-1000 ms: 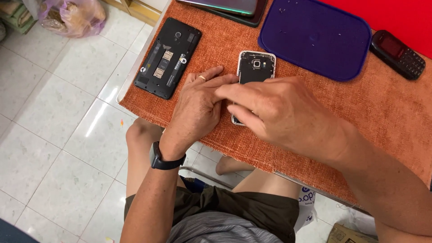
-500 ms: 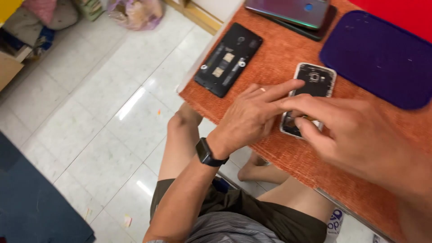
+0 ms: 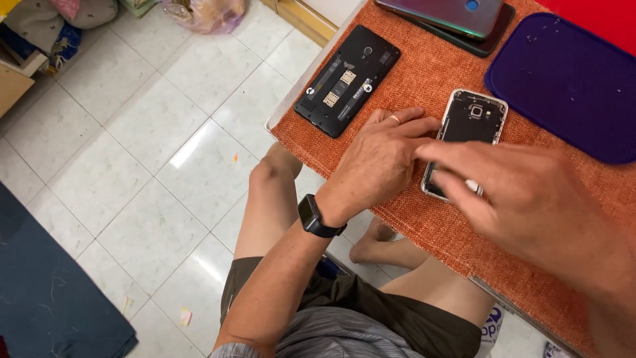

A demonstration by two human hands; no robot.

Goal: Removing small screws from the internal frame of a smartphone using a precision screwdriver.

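Since half a second ago the right hand (image 3: 536, 199) has lifted slightly and slid toward the lower end of the silver-framed phone (image 3: 466, 139), so more of the phone's opened back now shows, and the left hand's index finger reaches further along its left edge. The phone lies back-up on the orange woven mat (image 3: 397, 79), its camera end pointing away from the person. The left hand (image 3: 377, 162) rests flat on the mat just beside the phone, fingers spread and loose, with the index fingertip touching the phone's left edge; it grips nothing. The right hand hovers over the phone's near end, fingers extended and partly curled, the tips at or on the lower frame. It is blurred, so whether it pinches anything cannot be told. It hides the phone's bottom corner.

Left of the phone, near the mat's edge, lies a black phone with its back removed (image 3: 347, 79), well apart from both hands. Beyond them, at the far edge, two more phones are stacked (image 3: 457, 20). To the right of the silver-framed phone sits a dark purple lid (image 3: 570, 79), near but not touching. A dark watch (image 3: 317, 217) sits on the left wrist. Below the table is a pale tiled floor (image 3: 132, 166).
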